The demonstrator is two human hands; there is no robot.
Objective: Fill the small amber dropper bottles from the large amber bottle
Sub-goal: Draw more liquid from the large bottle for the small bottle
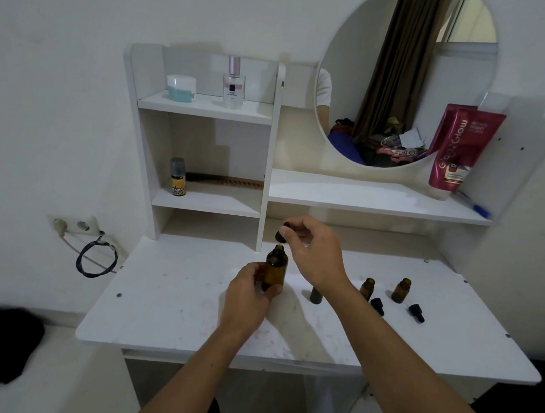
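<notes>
Large amber bottle (275, 268) within left fingers (274, 290)

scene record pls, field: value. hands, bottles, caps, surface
left hand: grips the large amber bottle, upright on the white table
right hand: pinches a black dropper cap just above the bottle's open neck
small bottles: two uncapped; a third partly hidden behind the right wrist
loose caps: two black droppers lying in front of them

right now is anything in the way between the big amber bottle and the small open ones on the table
Partly. The right hand and forearm cross above the table between the large amber bottle and the small amber bottles. A dark small bottle also stands under that wrist.
</notes>
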